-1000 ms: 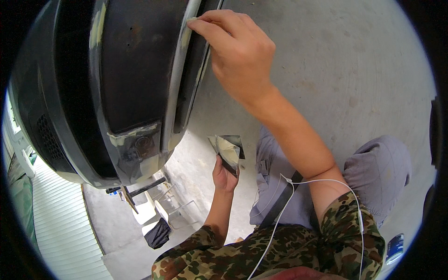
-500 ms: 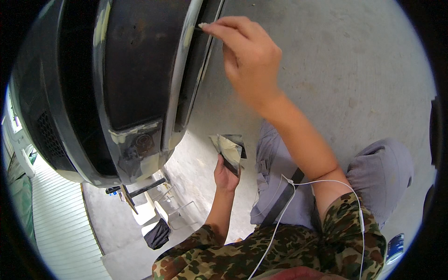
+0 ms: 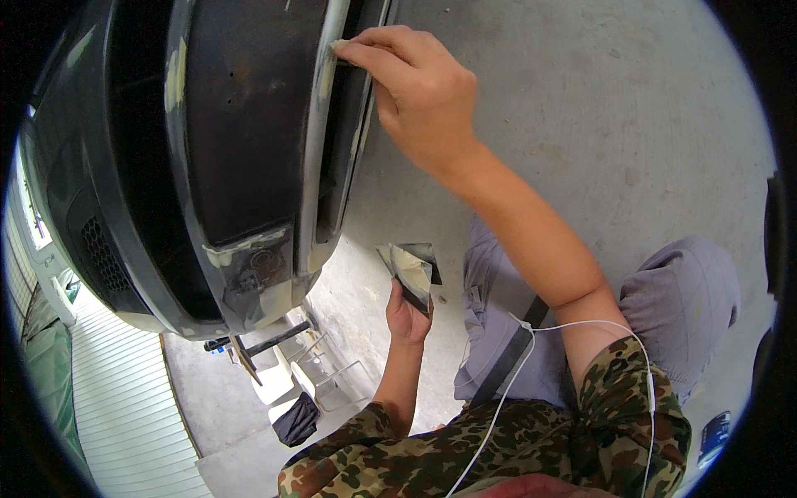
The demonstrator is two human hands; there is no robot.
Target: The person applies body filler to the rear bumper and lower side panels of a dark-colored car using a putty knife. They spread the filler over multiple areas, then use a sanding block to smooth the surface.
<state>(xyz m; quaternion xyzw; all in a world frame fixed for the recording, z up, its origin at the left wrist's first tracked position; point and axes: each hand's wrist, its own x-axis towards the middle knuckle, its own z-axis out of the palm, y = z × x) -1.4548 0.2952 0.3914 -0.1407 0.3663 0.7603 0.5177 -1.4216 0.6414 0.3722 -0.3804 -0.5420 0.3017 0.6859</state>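
Note:
A dark car bumper (image 3: 241, 149) with grey sanded strips and pale putty patches fills the upper left. My right hand (image 3: 427, 100) reaches up to its right-hand grey ridge, fingers pinched on what looks like a small putty spreader (image 3: 339, 44), mostly hidden by the fingers. Pale putty shows at its tip, beside the ridge; contact is hard to judge. Lower down, my left hand (image 3: 408, 319) grips a dark flat putty board (image 3: 415, 295) from below, thumb along its edge. A thick smear of pale putty (image 3: 408, 270) covers its face.
Below the bumper are a dark stand bar (image 3: 278, 336) and white chairs (image 3: 278, 378), one with a dark cloth (image 3: 296, 421). A blue can (image 3: 714, 438) stands at lower right. A white cable (image 3: 581, 322) crosses my right arm. Grey concrete floor (image 3: 598, 124) lies to the right.
My right hand has shifted left with the spreader, toward the bumper's grey ridge. My left hand still holds the putty board in nearly the same place. The view has moved slightly.

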